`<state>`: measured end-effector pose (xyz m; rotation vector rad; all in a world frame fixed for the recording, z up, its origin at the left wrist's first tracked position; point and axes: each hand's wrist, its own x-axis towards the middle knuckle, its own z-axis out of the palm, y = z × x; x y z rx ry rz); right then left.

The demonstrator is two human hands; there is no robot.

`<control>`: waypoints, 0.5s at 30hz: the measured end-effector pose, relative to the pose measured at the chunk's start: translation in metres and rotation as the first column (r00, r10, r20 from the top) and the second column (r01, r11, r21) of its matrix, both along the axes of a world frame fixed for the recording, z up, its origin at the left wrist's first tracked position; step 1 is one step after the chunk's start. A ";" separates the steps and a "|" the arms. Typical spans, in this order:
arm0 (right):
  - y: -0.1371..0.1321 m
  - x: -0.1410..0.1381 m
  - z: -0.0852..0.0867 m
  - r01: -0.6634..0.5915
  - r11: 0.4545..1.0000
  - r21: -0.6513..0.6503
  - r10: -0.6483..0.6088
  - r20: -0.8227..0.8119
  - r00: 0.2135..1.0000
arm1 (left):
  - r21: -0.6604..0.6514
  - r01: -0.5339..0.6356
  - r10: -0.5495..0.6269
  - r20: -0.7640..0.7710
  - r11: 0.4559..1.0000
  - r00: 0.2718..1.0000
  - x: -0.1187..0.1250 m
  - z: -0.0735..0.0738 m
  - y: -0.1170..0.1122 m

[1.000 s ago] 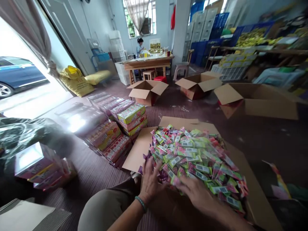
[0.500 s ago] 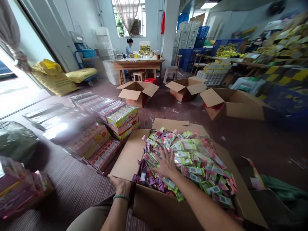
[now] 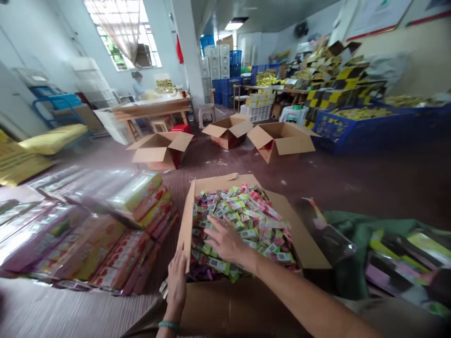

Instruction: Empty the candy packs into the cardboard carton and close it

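An open cardboard box (image 3: 303, 239) on the floor in front of me is heaped with small green, pink and purple candy packets (image 3: 243, 216). My right hand (image 3: 227, 241) lies flat on top of the packets near the box's left side, fingers spread. My left hand (image 3: 177, 279) presses against the outside of the box's raised left flap (image 3: 186, 220), fingers stretched along the cardboard. A green bracelet is on my left wrist.
Stacks of wrapped colourful cartons (image 3: 105, 225) lie on the floor at the left. Three open cardboard boxes (image 3: 160, 150) stand further back. A person (image 3: 137, 84) sits at a wooden table (image 3: 151, 108) far behind. Blue crates (image 3: 369, 126) and green bags (image 3: 380, 253) fill the right.
My view has swung to the right. The left flap now stands upright with my left hand against it. My right hand stays spread on the packets.
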<state>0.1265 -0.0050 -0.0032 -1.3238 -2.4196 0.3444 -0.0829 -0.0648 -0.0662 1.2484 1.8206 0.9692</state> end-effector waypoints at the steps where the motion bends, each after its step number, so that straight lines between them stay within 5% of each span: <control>1: -0.005 0.022 -0.002 0.091 0.993 0.074 -0.086 -0.065 0.994 | -0.018 0.088 -0.089 -0.148 0.996 0.985 0.005 -0.002 0.000; 4: -0.005 0.094 -0.013 0.421 0.894 0.151 -0.390 -0.196 0.899 | -0.151 0.132 -0.185 -0.422 0.980 0.887 0.018 -0.007 -0.001; 8: 0.037 0.149 -0.003 0.501 0.851 0.158 -0.495 -0.076 0.865 | -0.157 0.170 -0.228 -0.527 0.973 0.818 0.028 -0.007 0.004; 12: 0.100 0.134 0.014 0.484 0.874 0.047 -0.485 0.134 0.864 | -0.112 0.442 -0.405 -0.641 0.890 0.652 0.035 -0.014 0.015; 15: 0.136 0.106 -0.001 0.345 0.937 -0.057 -0.321 0.252 0.913 | -0.158 0.573 -0.490 -0.723 0.804 0.488 0.042 -0.038 0.022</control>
